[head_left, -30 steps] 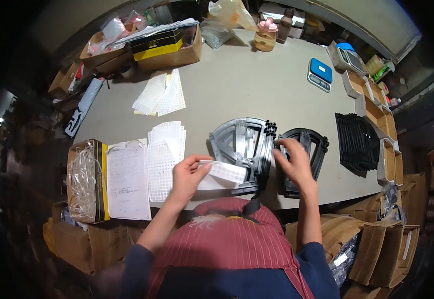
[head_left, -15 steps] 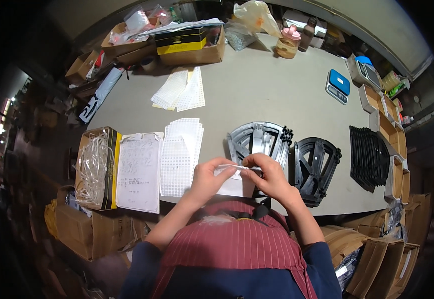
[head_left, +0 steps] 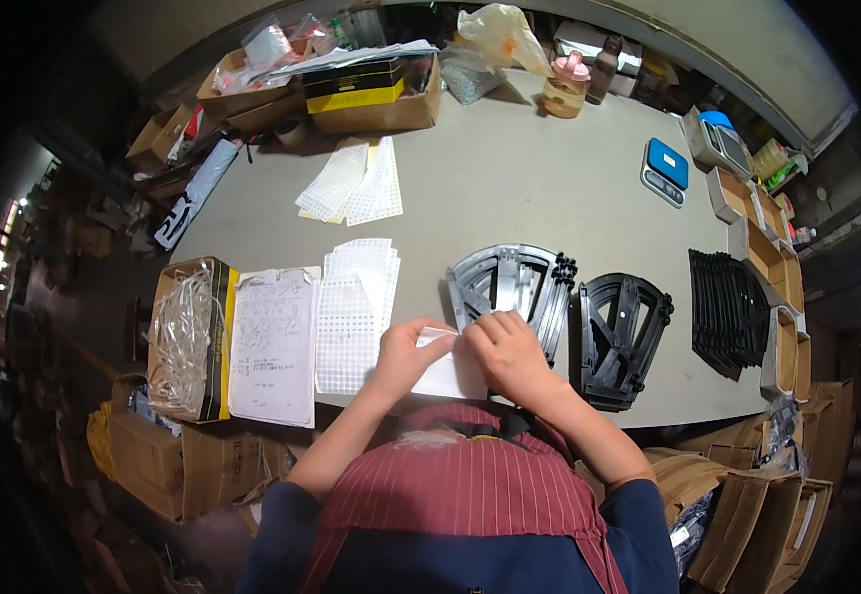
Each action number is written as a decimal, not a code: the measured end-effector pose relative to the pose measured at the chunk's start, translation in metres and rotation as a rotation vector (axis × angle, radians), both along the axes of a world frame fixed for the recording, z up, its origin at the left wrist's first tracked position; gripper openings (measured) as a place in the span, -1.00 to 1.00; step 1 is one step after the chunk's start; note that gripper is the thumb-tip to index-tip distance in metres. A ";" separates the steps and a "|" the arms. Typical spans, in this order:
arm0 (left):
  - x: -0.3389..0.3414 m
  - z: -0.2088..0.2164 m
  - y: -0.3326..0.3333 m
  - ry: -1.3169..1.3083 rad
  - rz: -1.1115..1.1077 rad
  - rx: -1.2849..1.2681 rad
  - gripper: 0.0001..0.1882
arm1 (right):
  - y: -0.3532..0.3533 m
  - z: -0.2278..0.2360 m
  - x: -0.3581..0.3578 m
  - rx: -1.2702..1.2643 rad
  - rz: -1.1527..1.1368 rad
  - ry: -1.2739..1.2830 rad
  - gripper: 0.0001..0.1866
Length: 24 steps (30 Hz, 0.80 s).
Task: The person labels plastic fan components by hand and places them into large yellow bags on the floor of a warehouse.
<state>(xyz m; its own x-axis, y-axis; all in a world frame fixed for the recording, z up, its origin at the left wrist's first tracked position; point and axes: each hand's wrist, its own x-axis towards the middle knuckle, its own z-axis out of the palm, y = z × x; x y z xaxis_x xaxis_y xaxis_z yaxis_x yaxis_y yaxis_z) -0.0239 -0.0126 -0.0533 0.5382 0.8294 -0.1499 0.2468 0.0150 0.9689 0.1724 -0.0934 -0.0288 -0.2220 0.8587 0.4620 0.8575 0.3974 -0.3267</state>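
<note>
A white sheet point(head_left: 450, 379), seemingly paper, is held low over the near edge of the table, in front of my apron. My left hand point(head_left: 407, 358) pinches its upper left part between thumb and fingers. My right hand point(head_left: 506, 352) is closed at the sheet's upper right edge, its fingertips curled down out of sight. Just beyond the hands lie grey fan-shaped plastic frames point(head_left: 480, 280), stacked together, with a similar dark frame point(head_left: 617, 346) to their right. Left of my left hand are sheets of small round stickers point(head_left: 351, 346).
At left, a handwritten page point(head_left: 272, 346) lies beside a box of clear strips point(head_left: 185, 342). Black slatted parts point(head_left: 727, 312) and open cardboard trays point(head_left: 769, 259) line the right side. Farther back are a blue-topped scale point(head_left: 666, 168), a pink-lidded jug point(head_left: 565, 91) and a filled carton point(head_left: 391, 114).
My right hand has turned over, its knuckles now facing up, and has shifted slightly left along the sheet's edge. My left hand keeps its pinch, and more of the sheet's flat face shows.
</note>
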 end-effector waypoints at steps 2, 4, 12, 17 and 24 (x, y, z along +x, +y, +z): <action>-0.004 -0.009 0.004 -0.030 -0.006 -0.072 -0.81 | 0.002 0.000 -0.005 0.038 0.053 -0.213 -0.81; -0.008 -0.016 0.007 -0.062 -0.009 -0.146 -0.83 | 0.007 -0.005 -0.004 0.042 0.099 -0.256 -0.82; -0.033 -0.064 0.018 -0.105 0.151 -0.420 -0.78 | 0.069 -0.048 0.069 -0.532 -0.190 0.339 -0.77; -0.041 -0.083 0.013 -0.080 0.173 -0.478 -0.71 | 0.092 -0.087 0.112 -0.688 -0.241 0.266 -0.72; -0.043 -0.095 0.012 -0.029 0.169 -0.482 -0.70 | 0.082 -0.073 0.099 -0.285 -0.562 -0.157 -0.62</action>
